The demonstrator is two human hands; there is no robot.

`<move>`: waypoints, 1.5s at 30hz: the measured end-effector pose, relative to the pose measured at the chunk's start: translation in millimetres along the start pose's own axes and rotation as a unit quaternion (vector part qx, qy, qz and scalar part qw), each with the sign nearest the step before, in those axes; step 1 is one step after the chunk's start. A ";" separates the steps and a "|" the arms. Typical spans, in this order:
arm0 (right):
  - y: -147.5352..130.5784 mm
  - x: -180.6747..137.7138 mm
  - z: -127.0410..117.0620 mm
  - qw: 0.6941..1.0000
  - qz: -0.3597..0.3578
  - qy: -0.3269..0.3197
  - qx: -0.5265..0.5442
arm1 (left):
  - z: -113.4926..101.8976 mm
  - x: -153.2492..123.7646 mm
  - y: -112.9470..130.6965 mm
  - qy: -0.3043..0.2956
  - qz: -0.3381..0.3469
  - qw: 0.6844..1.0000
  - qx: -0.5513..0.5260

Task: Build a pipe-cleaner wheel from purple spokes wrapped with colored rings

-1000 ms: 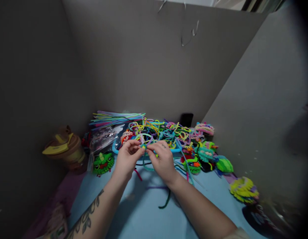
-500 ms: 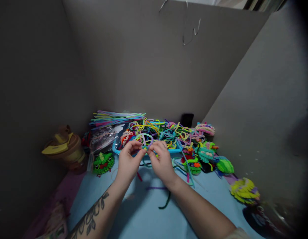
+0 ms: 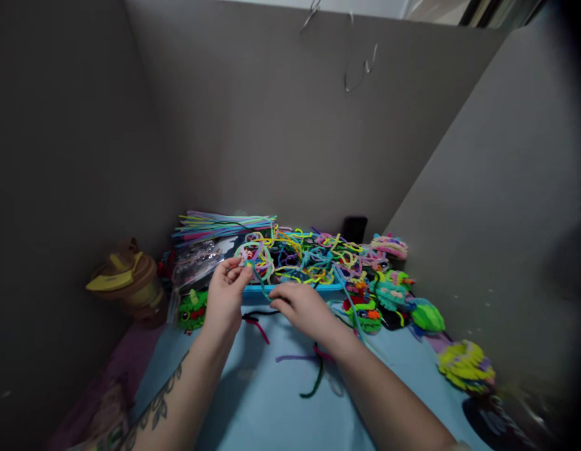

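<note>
My left hand [image 3: 225,297] pinches a bent loop of coloured pipe cleaners [image 3: 255,258] and holds it up just left of the blue tray [image 3: 300,287]. A teal stem hangs from the loop down toward my right hand [image 3: 302,307]. That hand lies low over the blue tabletop [image 3: 272,407], fingers curled near a black pipe cleaner [image 3: 260,314]; what its fingertips hold is hidden. The tray behind both hands is heaped with a tangle of pipe cleaners [image 3: 313,254].
Straight pipe cleaners [image 3: 222,223] lie bundled at the back left above a clear bag [image 3: 196,266]. Fuzzy finished figures [image 3: 389,291] crowd the right; a green one [image 3: 193,307] sits left. A brown and yellow cup [image 3: 126,282] stands far left. Loose stems [image 3: 313,376] lie near me. Grey walls enclose the desk.
My hands, pinched together on the loop, have parted. The left lifted the loop up and left; the right dropped toward the tabletop by the tray's front edge.
</note>
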State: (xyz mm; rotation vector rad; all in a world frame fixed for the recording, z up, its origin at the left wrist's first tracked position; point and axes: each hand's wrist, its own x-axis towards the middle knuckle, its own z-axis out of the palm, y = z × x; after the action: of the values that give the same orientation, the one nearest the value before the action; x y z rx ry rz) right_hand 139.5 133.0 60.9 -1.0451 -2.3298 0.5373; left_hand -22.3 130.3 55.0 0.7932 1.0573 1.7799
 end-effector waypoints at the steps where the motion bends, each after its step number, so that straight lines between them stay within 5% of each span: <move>1: -3.5 -0.9 -1.5 1.000 -0.011 -0.005 -0.003 | -0.1 0.0 -0.5 0.002 0.010 1.000 0.012; 8: -40.2 -23.3 -27.1 0.983 -0.141 0.115 -0.029 | -4.7 -1.7 1.1 0.034 0.185 0.958 0.216; 12: -51.2 -34.6 -30.6 0.976 -0.169 0.132 -0.046 | -3.4 -4.7 2.1 0.021 0.200 0.949 0.245; 16: -46.1 -34.6 -29.4 0.964 -0.130 0.224 0.066 | -2.4 -2.2 1.7 -0.004 0.129 0.975 0.183; 19: -32.1 -27.1 -29.3 0.890 -0.059 0.390 0.229 | -2.0 0.5 4.3 -0.010 0.034 0.996 0.085; 21: -22.4 -19.6 -27.8 0.865 -0.018 0.436 0.250 | 0.2 -1.0 8.1 -0.011 -0.024 0.999 0.028; 24: -14.5 -9.5 -20.0 0.935 -0.021 0.325 0.143 | 6.7 -8.9 14.0 -0.029 -0.073 0.997 -0.015; 26: -14.0 -6.2 -11.8 0.955 -0.040 0.284 0.071 | 11.9 -15.8 15.8 -0.045 -0.076 0.996 -0.005; 33: -12.5 -8.7 6.6 0.937 -0.071 0.339 -0.045 | 22.5 -30.6 12.8 -0.078 -0.025 0.995 0.053; 45: -13.8 -2.8 15.2 0.930 0.023 0.349 0.111 | 21.4 -32.1 7.0 -0.105 0.044 0.985 0.129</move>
State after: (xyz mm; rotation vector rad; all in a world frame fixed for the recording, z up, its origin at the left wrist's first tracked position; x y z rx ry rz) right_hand 124.1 120.2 55.7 -0.9787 -1.5843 0.3534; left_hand 5.8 106.3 68.0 1.1750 1.1384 1.6076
